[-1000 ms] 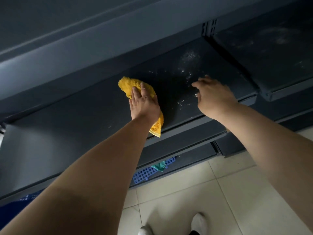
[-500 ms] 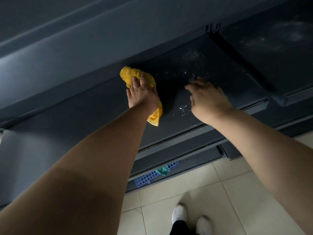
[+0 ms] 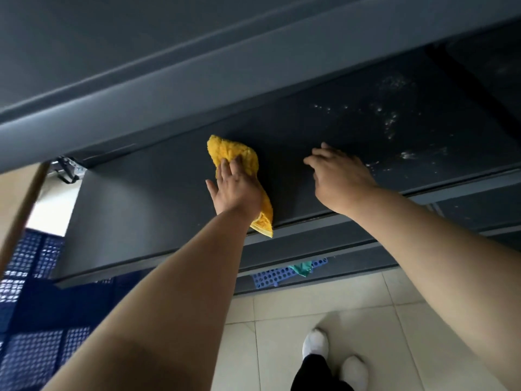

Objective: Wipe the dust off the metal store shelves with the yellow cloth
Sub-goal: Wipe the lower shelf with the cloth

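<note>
shelf: dark grey metal shelf (image 3: 141,198), running across the view under the edge of a higher one.
cloth: yellow cloth (image 3: 234,150), crumpled, lying near the middle of the shelf; 1 corner hangs over the shelf's front edge.
left hand: the left hand (image 3: 235,190) lies flat on the cloth, fingers (image 3: 224,169) straight and spread, pressing it to the shelf without curling round it.
right hand: the right hand (image 3: 342,182) is on the shelf just right of the cloth, fingers loosely bent, tips touching the metal, holding nothing.
dust: white specks (image 3: 392,122) on the right part of the shelf, beyond the right hand.
under the shelf: blue perforated mat (image 3: 270,276) with a green rag (image 3: 301,268) on it.
floor: pale tiles (image 3: 310,306) in front of the shelf, with 2 white shoes (image 3: 315,344).
crate: dark blue mesh crate (image 3: 36,320) low at the shelf's left end.
</note>
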